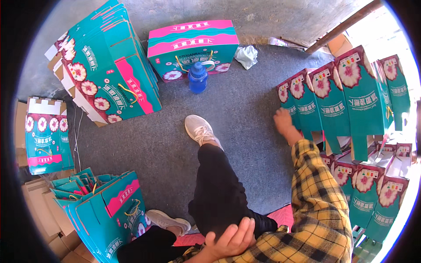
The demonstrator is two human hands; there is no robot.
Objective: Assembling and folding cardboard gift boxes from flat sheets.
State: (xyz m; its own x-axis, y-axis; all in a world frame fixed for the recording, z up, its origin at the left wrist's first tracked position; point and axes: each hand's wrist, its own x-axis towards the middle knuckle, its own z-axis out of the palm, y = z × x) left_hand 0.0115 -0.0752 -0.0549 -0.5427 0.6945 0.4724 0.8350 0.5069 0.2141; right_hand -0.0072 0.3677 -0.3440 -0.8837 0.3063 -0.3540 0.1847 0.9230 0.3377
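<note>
My right hand (pixel 283 122) reaches out in a yellow plaid sleeve and touches the leftmost of a row of flat teal-and-pink cartons (pixel 333 98) standing on edge at the right. I cannot tell whether its fingers grip the carton. My left hand (pixel 231 241) rests on my knee over black trousers, fingers curled loosely and holding nothing. My right leg stretches forward with a light sneaker (pixel 199 129) on the grey carpet.
A stack of flat cartons (pixel 105 70) lies at the upper left. One assembled box (pixel 193 46) stands at the back with a blue water bottle (pixel 198 76) and a white cloth (pixel 246 55). More cartons lie at the lower left (pixel 105 210), left (pixel 44 136) and lower right (pixel 372 193).
</note>
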